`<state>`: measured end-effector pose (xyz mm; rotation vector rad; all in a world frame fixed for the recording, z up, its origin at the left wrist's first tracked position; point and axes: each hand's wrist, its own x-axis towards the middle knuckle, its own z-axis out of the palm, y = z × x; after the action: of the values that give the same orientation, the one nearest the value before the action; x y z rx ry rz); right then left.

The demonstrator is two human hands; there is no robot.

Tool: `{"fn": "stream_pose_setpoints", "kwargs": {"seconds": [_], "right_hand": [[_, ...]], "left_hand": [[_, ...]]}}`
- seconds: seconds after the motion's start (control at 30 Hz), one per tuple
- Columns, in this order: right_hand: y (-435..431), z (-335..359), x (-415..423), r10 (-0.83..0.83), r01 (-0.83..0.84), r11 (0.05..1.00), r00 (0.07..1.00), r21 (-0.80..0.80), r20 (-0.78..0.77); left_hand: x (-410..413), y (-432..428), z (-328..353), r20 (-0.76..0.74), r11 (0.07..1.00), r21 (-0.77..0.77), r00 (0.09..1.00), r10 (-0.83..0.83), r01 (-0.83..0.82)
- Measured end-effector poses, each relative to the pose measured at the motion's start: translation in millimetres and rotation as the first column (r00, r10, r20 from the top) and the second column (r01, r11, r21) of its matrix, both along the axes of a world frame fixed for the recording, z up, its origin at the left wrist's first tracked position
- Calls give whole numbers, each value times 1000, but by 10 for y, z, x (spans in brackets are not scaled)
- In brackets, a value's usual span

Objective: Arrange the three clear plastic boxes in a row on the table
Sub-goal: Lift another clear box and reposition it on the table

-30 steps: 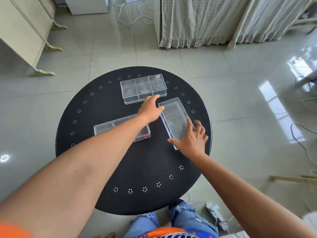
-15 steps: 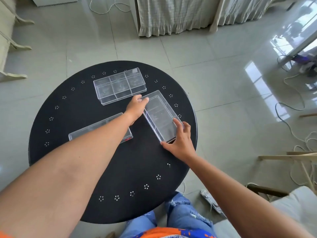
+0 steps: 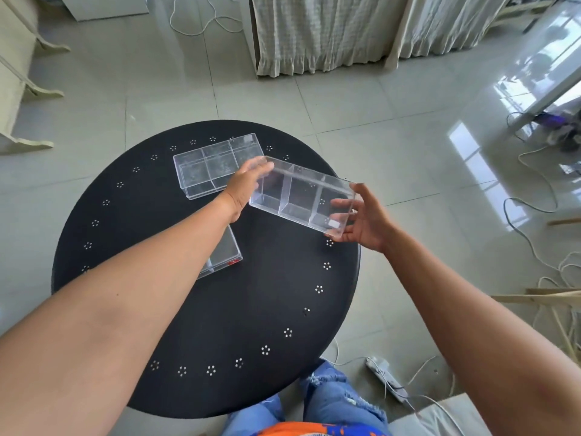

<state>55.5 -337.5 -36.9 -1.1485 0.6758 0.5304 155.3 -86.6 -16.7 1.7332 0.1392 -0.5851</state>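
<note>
Hands grip opposite ends: left hand and right hand fingers clamped on divided clear box, raised above round black table, probably for realigning. Two other boxes lie flat, out of line.

Home room, tiled floor, curtains, round black table, loose cables

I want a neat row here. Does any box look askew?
Yes. The box held between left hand and right hand is tilted above the table; the others sit at differing angles.
</note>
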Motion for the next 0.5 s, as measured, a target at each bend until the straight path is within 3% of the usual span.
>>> {"fn": "stream_pose_setpoints", "kwargs": {"seconds": [0.1,0.3,0.5], "right_hand": [[-82,50,94,90,-84,994,992,69,-92],[-78,110,299,93,-90,996,985,24,-143],[30,69,483,161,-179,935,983,-305,-84]], "left_hand": [[-26,35,-67,-33,1000,13,999,4,-4],[-50,111,-175,-123,994,81,989,82,-72],[-90,122,-222,-262,985,142,957,128,-93]]}}
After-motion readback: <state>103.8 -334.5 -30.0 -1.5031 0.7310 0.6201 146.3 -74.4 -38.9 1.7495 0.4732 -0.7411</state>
